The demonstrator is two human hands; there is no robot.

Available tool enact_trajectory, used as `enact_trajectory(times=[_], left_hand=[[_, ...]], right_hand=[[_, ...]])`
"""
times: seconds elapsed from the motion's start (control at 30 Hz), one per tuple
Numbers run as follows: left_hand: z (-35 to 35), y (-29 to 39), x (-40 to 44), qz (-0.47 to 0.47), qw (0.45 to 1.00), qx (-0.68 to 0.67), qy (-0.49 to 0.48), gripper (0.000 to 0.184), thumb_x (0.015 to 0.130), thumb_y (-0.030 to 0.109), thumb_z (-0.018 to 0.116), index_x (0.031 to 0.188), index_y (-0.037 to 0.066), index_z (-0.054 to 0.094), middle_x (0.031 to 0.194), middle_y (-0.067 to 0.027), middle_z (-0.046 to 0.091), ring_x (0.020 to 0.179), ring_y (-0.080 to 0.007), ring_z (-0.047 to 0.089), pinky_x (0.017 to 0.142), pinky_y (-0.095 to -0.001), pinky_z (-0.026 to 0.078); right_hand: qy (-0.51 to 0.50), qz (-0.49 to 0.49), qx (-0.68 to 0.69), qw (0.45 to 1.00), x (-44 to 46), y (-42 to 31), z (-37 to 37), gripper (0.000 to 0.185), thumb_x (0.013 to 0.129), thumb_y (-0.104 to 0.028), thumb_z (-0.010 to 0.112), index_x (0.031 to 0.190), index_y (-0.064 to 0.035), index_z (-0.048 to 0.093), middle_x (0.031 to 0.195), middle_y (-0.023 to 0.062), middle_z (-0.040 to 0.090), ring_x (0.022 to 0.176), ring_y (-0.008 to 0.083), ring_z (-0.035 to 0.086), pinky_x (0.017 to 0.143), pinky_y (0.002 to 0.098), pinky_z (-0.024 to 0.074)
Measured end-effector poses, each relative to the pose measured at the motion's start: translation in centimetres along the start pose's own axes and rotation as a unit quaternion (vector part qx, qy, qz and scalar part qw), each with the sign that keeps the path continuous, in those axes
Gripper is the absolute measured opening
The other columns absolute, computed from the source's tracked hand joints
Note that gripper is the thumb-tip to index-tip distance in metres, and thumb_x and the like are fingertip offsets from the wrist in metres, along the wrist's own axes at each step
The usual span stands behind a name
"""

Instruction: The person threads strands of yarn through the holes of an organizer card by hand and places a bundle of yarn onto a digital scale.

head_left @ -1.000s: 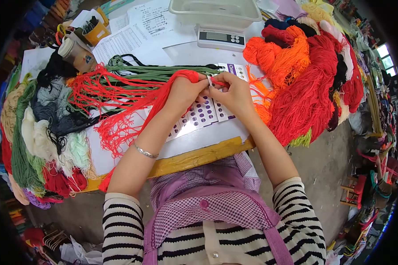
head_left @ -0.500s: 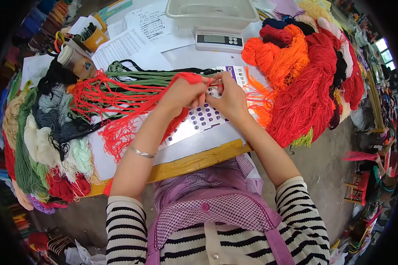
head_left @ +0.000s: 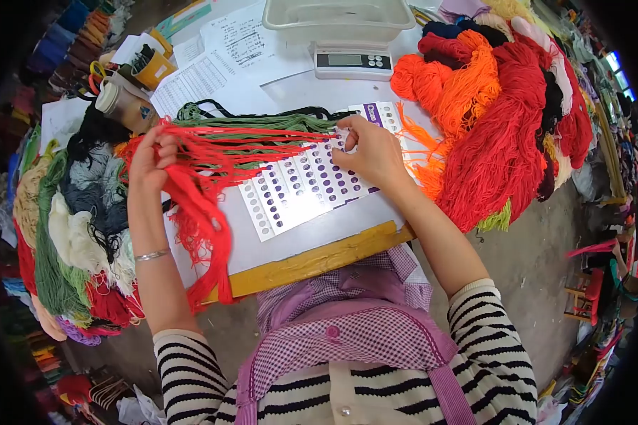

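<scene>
A bundle of bright red yarn is gripped by my left hand, whose fingers curl around it on the left side of the table. Part of the bundle hangs down over the front edge, while thin strands fan out to the right. My right hand is over the white cards with purple dots. Its thumb and forefinger are curved with a gap between them, close to the strand ends. Green yarn stretches across the table behind the red strands.
Skeins of orange yarn and dark red yarn are heaped at the right. More yarn, including a white skein, piles up at the left. A digital scale carrying a plastic tub stands behind, near written papers.
My hands, close together on the red yarn before, are now apart. The left has moved far left with the bundle, drawing strands out; the right stays nearly in place, its fingers now parted.
</scene>
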State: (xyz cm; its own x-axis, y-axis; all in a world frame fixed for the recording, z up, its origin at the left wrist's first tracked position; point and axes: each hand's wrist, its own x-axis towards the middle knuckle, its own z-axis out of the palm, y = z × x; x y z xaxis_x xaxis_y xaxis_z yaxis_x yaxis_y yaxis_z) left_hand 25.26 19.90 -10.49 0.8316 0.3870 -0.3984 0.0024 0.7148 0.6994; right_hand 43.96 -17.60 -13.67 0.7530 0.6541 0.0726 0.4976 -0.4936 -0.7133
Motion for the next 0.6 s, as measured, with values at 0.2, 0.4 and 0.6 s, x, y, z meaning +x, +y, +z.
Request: enact_trajectory(times=[0.2, 0.4, 0.6], left_hand=[[1.2, -1.2, -0.1, 0.236, 0.958, 0.052, 0.153, 0.033, 0.092, 0.012, 0.057, 0.118, -0.007, 0.049, 0.121, -0.0194, 0.052, 0.111, -0.0323, 0.055, 0.093, -0.0429, 0.051], [12.9, -7.3, -8.4, 0.125, 0.983, -0.079, -0.113, 0.077, 0.093, 0.06, 0.035, 0.129, -0.008, 0.045, 0.133, -0.0196, 0.047, 0.124, -0.0331, 0.042, 0.098, -0.0558, 0.041], [17.4, -11.9, -11.0, 0.112, 0.965, -0.007, -0.235, 0.068, 0.099, 0.05, 0.028, 0.133, -0.007, 0.043, 0.141, -0.0162, 0.041, 0.132, -0.0266, 0.036, 0.106, -0.0432, 0.035]], right_hand=[[-0.025, -0.018, -0.083, 0.996, 0.6, -0.3, -0.4, 0.07, 0.066, -0.023, 0.072, 0.13, -0.0045, 0.05, 0.07, 0.0038, 0.062, 0.065, 0.0216, 0.062, 0.06, 0.0343, 0.0471], [-0.03, -0.075, 0.001, 0.997, -0.2, -3.5, -0.2, 0.054, 0.082, -0.025, 0.069, 0.127, -0.0025, 0.052, 0.078, 0.0065, 0.064, 0.073, 0.0183, 0.063, 0.064, 0.0299, 0.048], [-0.161, -0.053, 0.515, 0.84, -3.5, -10.6, -0.6, 0.022, 0.092, -0.017, 0.06, 0.108, -0.0024, 0.064, 0.096, -0.0009, 0.063, 0.086, 0.0075, 0.055, 0.081, 0.0211, 0.041]])
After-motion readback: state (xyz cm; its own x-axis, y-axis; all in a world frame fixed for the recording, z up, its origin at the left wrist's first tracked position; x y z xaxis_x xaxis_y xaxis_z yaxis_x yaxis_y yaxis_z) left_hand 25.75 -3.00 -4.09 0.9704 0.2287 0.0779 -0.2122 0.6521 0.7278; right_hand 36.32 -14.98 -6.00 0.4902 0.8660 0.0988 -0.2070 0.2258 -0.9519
